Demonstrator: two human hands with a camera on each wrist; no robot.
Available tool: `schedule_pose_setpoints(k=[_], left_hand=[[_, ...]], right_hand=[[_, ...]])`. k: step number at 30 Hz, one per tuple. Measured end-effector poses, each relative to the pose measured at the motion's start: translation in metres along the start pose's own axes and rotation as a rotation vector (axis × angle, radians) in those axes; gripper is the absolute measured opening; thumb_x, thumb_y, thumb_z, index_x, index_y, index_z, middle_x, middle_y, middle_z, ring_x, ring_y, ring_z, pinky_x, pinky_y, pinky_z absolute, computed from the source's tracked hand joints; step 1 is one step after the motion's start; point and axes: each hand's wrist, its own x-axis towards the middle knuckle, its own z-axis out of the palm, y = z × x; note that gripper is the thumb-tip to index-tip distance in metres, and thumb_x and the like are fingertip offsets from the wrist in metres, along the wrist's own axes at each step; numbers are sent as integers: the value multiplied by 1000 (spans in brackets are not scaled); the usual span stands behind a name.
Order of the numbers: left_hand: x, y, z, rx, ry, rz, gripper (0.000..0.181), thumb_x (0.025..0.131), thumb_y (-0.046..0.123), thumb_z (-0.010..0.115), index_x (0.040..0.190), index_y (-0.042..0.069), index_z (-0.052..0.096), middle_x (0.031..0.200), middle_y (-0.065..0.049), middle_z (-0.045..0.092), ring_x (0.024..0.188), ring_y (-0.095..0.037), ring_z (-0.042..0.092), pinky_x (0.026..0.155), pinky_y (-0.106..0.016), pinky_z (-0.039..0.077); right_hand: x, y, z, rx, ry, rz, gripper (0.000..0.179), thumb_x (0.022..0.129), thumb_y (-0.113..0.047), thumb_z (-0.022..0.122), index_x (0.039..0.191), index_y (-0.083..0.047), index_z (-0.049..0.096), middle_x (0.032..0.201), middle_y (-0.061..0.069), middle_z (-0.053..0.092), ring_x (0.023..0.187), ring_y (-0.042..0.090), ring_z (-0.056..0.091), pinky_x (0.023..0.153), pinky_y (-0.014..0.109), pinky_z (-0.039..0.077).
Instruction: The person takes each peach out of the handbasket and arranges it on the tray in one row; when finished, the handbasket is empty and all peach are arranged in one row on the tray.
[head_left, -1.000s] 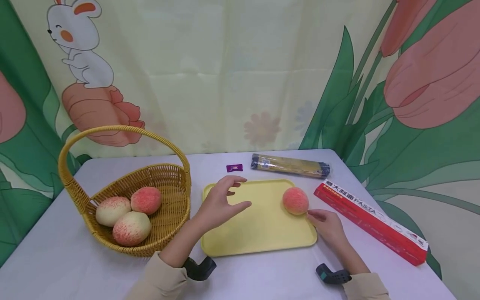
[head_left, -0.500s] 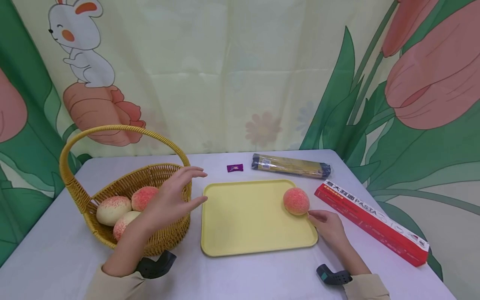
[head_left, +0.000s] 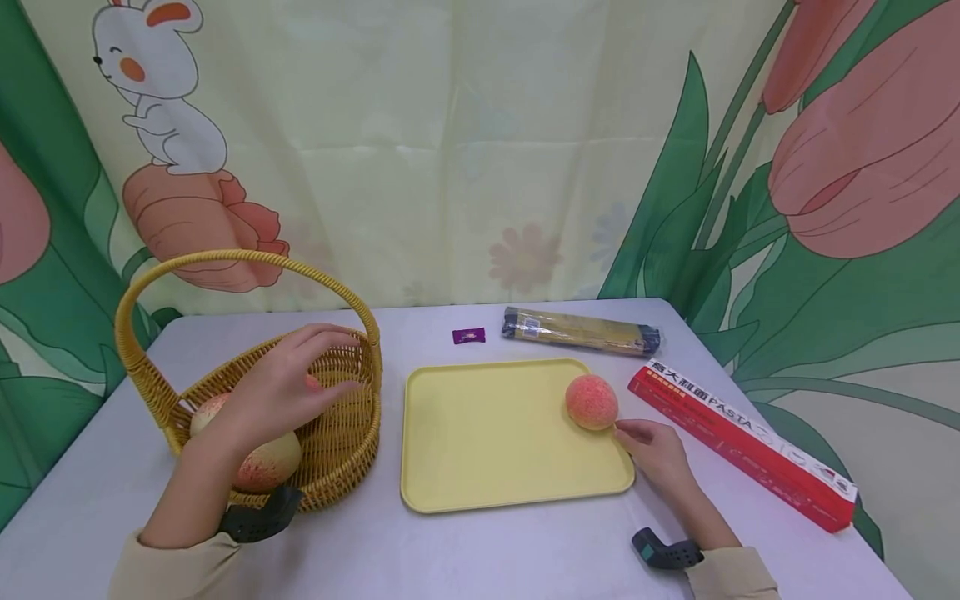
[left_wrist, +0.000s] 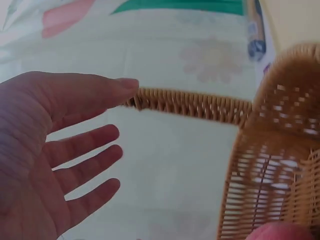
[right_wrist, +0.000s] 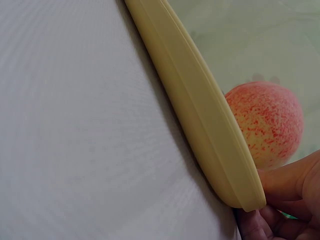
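While my left hand [head_left: 288,392] hung over the basket [head_left: 371,437] at the left of the frame, the front peach [head_left: 270,463] lay in it just below that hand, partly hidden by my wrist. It looked nearly round, so I judged that its long axis mattered little; what counted was that it sat behind my fingers, which pointed past it to the right. That hand was the nearer one and held nothing — fingers loosely extended, thumb apart. A paler peach [head_left: 207,410] showed at its left, and a red patch of another [head_left: 313,382] peeked out between thumb and fingers. The handle [head_left: 251,255] arched above, and bare weave toward the basket's right wall gave some room sideways.

My right hand [head_left: 656,454] was well apart from all that — right of centre, it pinched the rim of the yellow tray [head_left: 480,450], thumb above, fingers beneath, just beside the lone peach [head_left: 592,402]; whether it touched that peach I could not tell. The tray's long side ran left to right, its left and middle bare. Beyond lay a purple sweet [head_left: 469,336] and a clear-wrapped packet [head_left: 581,332]; a red pasta box [head_left: 742,446] slanted toward the lower right.
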Motion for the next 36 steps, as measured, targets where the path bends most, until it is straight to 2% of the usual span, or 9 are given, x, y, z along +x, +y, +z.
schedule_pose_setpoints(k=[2, 6, 9, 13, 17, 22, 26, 33, 36], left_hand=[[2, -7, -3, -6, -58, -45, 49, 76, 19, 77, 118, 6, 56, 120, -9, 53, 111, -26, 49, 88, -47, 43], [5, -20, -11, -9, -215, -169, 57, 79, 25, 74, 126, 4, 50, 126, -16, 48, 116, -33, 44, 90, -54, 40], [6, -31, -14, -13, -309, -242, 60, 80, 24, 72, 129, 1, 47, 129, -21, 43, 118, -38, 40, 91, -57, 37], [6, -43, -14, -15, -400, -304, 61, 80, 18, 70, 131, -3, 43, 131, -26, 40, 120, -42, 36, 92, -58, 35], [6, -53, -10, -6, -468, -332, 64, 77, 15, 70, 131, -7, 42, 129, -29, 40, 119, -44, 36, 91, -57, 36], [6, -64, -5, -12, -518, -337, 69, 74, 16, 73, 129, -9, 41, 127, -29, 41, 116, -44, 38, 86, -55, 40], [5, -70, -2, -20, -533, -340, 67, 73, 15, 73, 127, -11, 42, 125, -30, 43, 115, -45, 39, 86, -55, 40], [4, -78, 3, -21, -577, -380, 69, 70, 13, 75, 125, -11, 43, 122, -33, 42, 110, -46, 41, 84, -55, 40], [3, -82, 5, -17, -588, -376, 70, 67, 13, 77, 124, -12, 44, 121, -34, 43, 108, -45, 43, 83, -54, 41]], right_hand=[[0, 0, 0, 0, 0, 0, 36, 89, -20, 60, 116, 5, 59, 108, 21, 61, 102, 34, 55, 80, 37, 50], [0, 0, 0, 0, 1, 3, 36, 89, -20, 60, 116, 5, 59, 108, 20, 61, 102, 34, 55, 80, 37, 50], [0, 0, 0, -3, 1, 6, 36, 89, -20, 60, 115, 5, 59, 107, 20, 61, 102, 34, 55, 80, 38, 50], [1, 1, 1, -8, 3, 8, 36, 89, -20, 60, 115, 4, 59, 107, 20, 61, 103, 35, 54, 81, 39, 50], [2, 2, 1, -8, 7, 13, 36, 89, -20, 61, 115, 4, 60, 107, 19, 61, 104, 35, 54, 82, 39, 49], [2, 2, 1, -5, 8, 14, 35, 89, -19, 60, 115, 4, 60, 107, 20, 61, 104, 35, 54, 81, 39, 50], [1, 0, 1, 2, 11, 14, 35, 89, -19, 60, 115, 5, 60, 106, 20, 61, 103, 36, 55, 81, 39, 50], [1, 0, 1, 7, 15, 18, 34, 89, -18, 60, 114, 5, 60, 106, 20, 62, 102, 35, 55, 81, 38, 50], [1, 0, 1, 7, 14, 12, 34, 89, -18, 60, 114, 5, 60, 106, 19, 62, 101, 34, 56, 80, 37, 50]])
